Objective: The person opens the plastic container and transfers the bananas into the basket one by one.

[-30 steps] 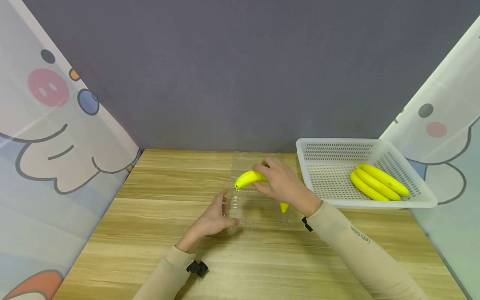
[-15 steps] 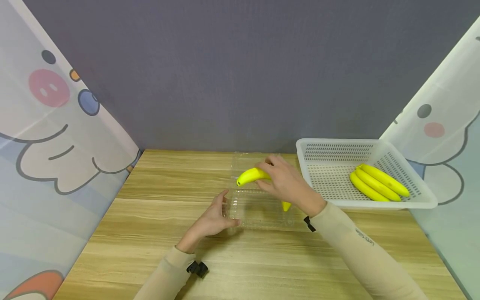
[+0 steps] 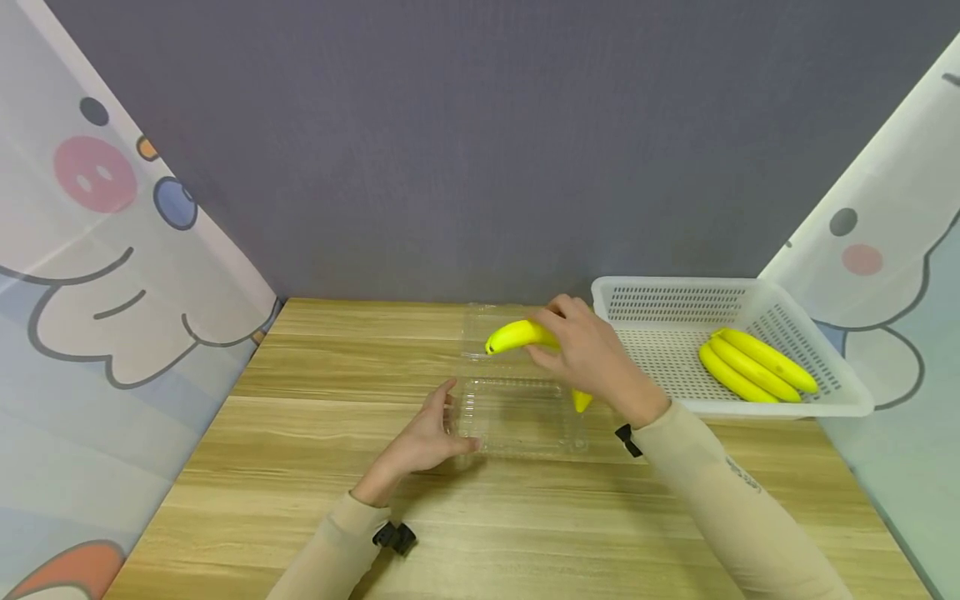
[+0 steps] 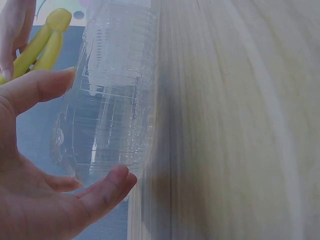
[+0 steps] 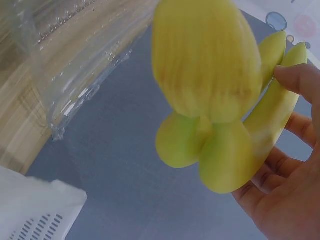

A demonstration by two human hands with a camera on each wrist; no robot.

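Note:
A bunch of yellow bananas (image 3: 517, 336) is in my right hand (image 3: 592, 354), raised over the right part of a clear plastic clamshell box (image 3: 469, 408). The thumb and fingers grip the bunch from the side. In the right wrist view the stem end of the bananas (image 5: 225, 162) is close to the camera. My left hand (image 3: 423, 435) holds the left end of the box, thumb at its front corner and fingers along the side. The left wrist view has the fingertips against the clear wall of the box (image 4: 110, 117). Its lid (image 3: 491, 321) lies folded back behind it.
A white perforated basket (image 3: 750, 407) stands at the back right, with another bunch of bananas (image 3: 757, 367) at its right end. The wooden table (image 3: 337, 367) meets a grey wall (image 3: 450, 150) at the back. Cartoon-printed panels flank both sides.
My right hand has lifted the bananas and moved them a little back and to the right, showing more of the box. The left hand has stayed in place.

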